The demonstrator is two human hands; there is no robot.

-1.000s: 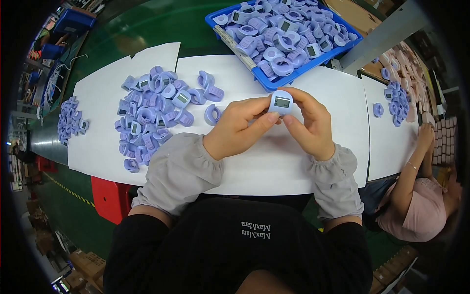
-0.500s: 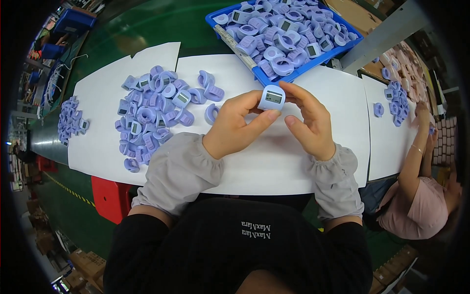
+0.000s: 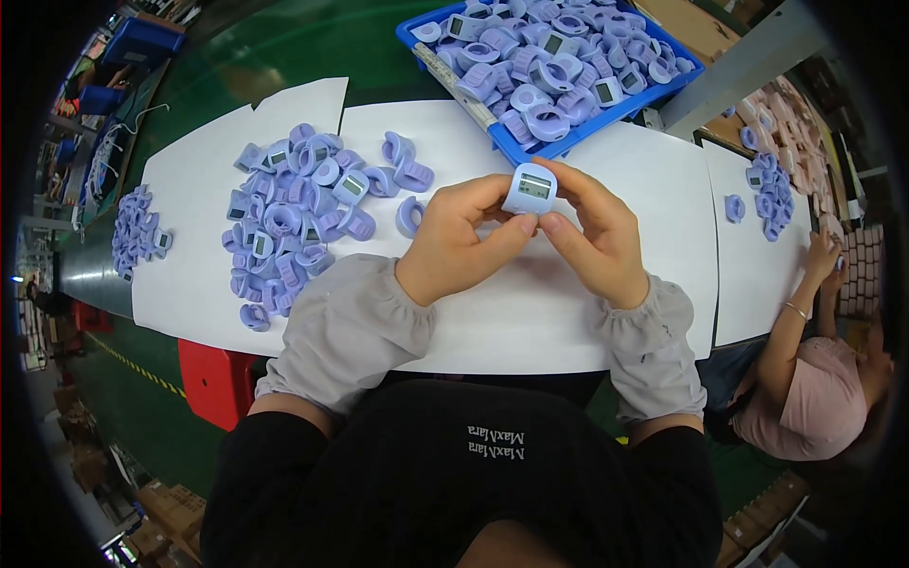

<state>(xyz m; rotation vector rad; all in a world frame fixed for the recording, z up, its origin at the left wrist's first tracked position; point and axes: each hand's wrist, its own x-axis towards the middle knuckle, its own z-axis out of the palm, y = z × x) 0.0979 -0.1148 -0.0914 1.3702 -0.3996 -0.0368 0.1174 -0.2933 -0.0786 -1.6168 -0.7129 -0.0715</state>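
Above the middle of the white table, a small lavender ring-shaped device with a grey display (image 3: 532,188) is pinched between both hands, its display facing up toward me. My left hand (image 3: 464,232) grips its left side, thumb at the lower edge and fingers partly hidden behind it. My right hand (image 3: 601,237) closes on the other side, index finger at the upper edge and thumb tip at the lower corner. Left of my hands lies a loose pile of similar lavender devices (image 3: 284,220), some showing displays, others their curved bands. A single one (image 3: 409,217) rests beside my left hand.
A blue bin (image 3: 606,133) heaped with the same devices stands at the far side, near a grey metal post (image 3: 729,71). Smaller piles lie at far left (image 3: 137,227) and right (image 3: 772,194). A co-worker (image 3: 819,398) sits at right; a red stool (image 3: 216,383) stands left.
The device has shifted slightly right and tilted a little. My right thumb has moved in from apart to meet its lower edge. At the right, the co-worker's hands have moved slightly.
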